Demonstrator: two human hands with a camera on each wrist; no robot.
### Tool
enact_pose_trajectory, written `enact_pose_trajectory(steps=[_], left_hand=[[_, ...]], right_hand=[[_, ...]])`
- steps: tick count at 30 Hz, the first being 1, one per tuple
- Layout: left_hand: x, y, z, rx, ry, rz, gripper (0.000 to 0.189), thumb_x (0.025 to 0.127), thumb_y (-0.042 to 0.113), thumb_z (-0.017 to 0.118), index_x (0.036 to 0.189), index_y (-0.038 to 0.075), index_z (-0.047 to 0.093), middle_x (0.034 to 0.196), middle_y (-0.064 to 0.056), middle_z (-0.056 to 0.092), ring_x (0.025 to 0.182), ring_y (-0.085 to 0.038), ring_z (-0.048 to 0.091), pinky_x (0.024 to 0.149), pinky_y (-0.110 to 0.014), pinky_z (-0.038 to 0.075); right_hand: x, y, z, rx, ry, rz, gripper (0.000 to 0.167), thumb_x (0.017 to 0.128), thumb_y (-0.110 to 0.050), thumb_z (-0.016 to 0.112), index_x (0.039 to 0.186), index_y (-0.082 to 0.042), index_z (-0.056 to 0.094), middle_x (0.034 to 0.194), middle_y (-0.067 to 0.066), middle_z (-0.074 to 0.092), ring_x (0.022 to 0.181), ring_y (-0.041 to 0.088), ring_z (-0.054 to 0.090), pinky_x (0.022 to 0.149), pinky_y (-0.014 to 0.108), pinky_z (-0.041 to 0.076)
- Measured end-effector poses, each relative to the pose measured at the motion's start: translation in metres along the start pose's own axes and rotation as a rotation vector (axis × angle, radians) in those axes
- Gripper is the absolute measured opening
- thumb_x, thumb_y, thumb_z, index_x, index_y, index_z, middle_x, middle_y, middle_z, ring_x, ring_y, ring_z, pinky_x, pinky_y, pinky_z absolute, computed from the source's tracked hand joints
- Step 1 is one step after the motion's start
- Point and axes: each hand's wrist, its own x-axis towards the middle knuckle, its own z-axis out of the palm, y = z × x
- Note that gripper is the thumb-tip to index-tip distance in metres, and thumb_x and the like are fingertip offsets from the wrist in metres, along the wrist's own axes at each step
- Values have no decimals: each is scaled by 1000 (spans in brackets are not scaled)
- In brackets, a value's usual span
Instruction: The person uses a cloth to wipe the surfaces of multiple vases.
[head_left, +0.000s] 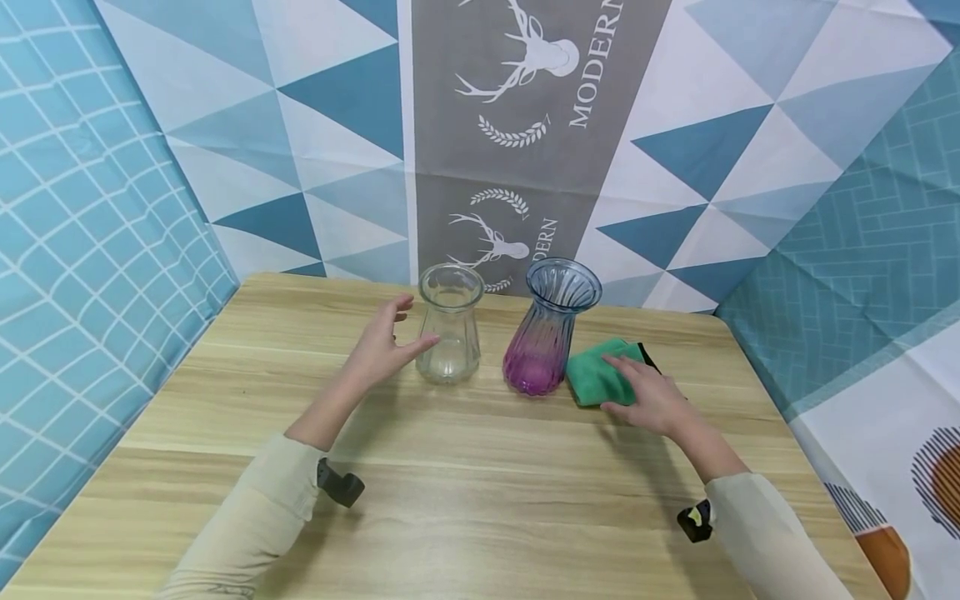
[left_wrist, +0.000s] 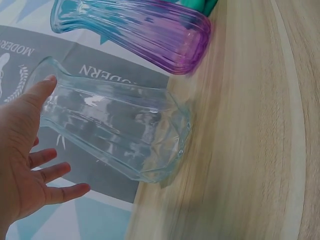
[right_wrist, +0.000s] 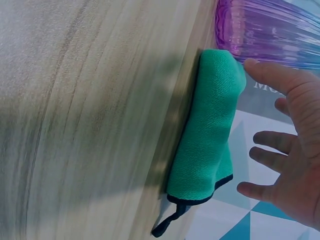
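A clear glass vase [head_left: 448, 346] stands upright toward the back of the table. My left hand [head_left: 378, 348] is at its left side, thumb and fingers spread around the air beside it; in the left wrist view the thumb overlaps the neck of the clear vase [left_wrist: 110, 125]. To the right stands a ribbed vase [head_left: 542, 342], blue at the rim and purple at the base. Beside that lies a folded green cloth [head_left: 592, 375] with black edging and a loop [right_wrist: 170, 220]. Over the cloth, my right hand [head_left: 648, 396] hovers with fingers spread, holding nothing.
The wooden table [head_left: 450, 500] has its back edge against a patterned cloth backdrop [head_left: 337, 150]. Blue checked fabric [head_left: 90, 250] hangs at the left and more patterned fabric [head_left: 862, 250] at the right. Dark wrist cameras sit on both sleeves.
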Motion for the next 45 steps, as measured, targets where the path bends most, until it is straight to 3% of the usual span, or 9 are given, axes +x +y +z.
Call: enact_pose_trajectory(steps=[14, 30, 45], left_hand=[[1, -1, 12, -64, 29, 38, 92, 78, 47, 71, 144, 3, 26, 146, -18, 35, 131, -37, 39, 106, -54, 37], [5, -5, 21, -84, 0, 12, 94, 78, 47, 71, 145, 2, 23, 148, -19, 31, 134, -36, 35, 110, -51, 32], [8, -10, 28, -77, 17, 37, 91, 78, 41, 73, 145, 3, 24, 148, -19, 33, 133, -37, 37, 110, -51, 32]], right_hand=[[3, 6, 7, -22, 19, -6, 73, 80, -33, 72, 141, -11, 39, 139, 28, 42, 125, 48, 41, 89, 71, 36], [9, 8, 19, -45, 7, 2, 73, 78, -33, 74, 140, -10, 41, 139, 28, 42, 125, 47, 41, 91, 72, 35], [12, 11, 29, -49, -25, 22, 74, 79, -32, 74, 141, -12, 40, 142, 26, 39, 127, 48, 38, 94, 74, 30]])
